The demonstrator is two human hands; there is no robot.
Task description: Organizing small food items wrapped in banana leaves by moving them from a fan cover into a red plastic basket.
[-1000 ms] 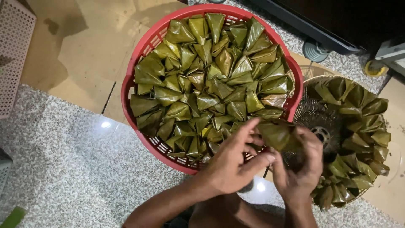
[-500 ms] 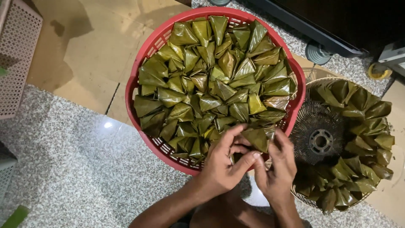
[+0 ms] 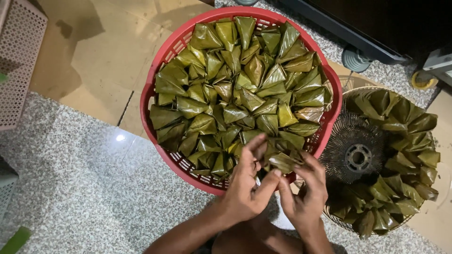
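A round red plastic basket point(image 3: 155, 120) holds several green leaf-wrapped pyramid parcels point(image 3: 235, 80), packed tightly. At its near right rim, my left hand point(image 3: 247, 186) and my right hand point(image 3: 306, 190) together grip one leaf-wrapped parcel point(image 3: 281, 157), fingers pinching it from both sides just above the other parcels. To the right, a round wire tray point(image 3: 355, 157) carries a ring of similar parcels point(image 3: 405, 122) around its bare metal centre.
The basket and tray rest on a speckled grey stone floor point(image 3: 70, 188) beside tan tiles point(image 3: 99, 61). A pink perforated crate point(image 3: 19, 56) stands at the left edge. A dark piece of furniture with castors point(image 3: 355, 59) lies at the top right.
Both hands carried a parcel from over the wire tray leftward to the near right rim of the red basket. The camera view shifted slightly.
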